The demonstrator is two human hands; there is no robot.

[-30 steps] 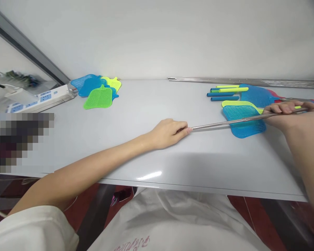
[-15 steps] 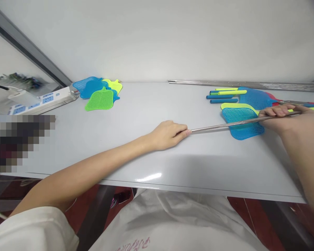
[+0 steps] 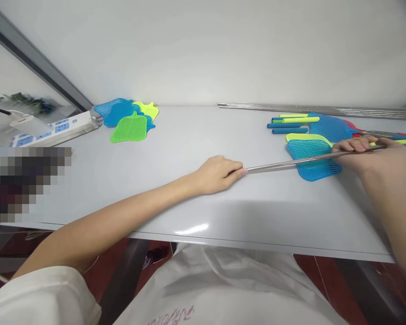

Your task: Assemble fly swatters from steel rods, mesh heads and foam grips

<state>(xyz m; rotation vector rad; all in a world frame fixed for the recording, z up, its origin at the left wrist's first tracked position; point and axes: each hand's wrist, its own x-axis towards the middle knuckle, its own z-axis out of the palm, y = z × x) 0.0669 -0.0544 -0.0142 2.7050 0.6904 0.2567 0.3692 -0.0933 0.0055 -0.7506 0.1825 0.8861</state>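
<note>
A thin metal telescopic rod [image 3: 284,164] stretches between my two hands, a little tilted, its right end higher in the picture. My left hand [image 3: 219,175] rests near the tabletop and pinches the rod's left end between thumb and fingers. The right hand [image 3: 368,153] is closed around the rod towards its other end. Beneath the rod, a blue fly swatter head [image 3: 316,167] overlaps a yellow-green one [image 3: 307,136]. Behind my right hand lie another blue swatter head [image 3: 331,127] and a red one, partly covered.
Several blue, green and yellow handle tubes [image 3: 289,131] lie behind the swatters. Along the wall runs a bundle of metal rods [image 3: 274,107]. At left are loose swatter heads, a green one [image 3: 130,128] on top, and a white power strip [image 3: 71,128] with plugs.
My right hand has shifted very slightly left. Both hands keep hold of the rod, and the other things lie as before.
</note>
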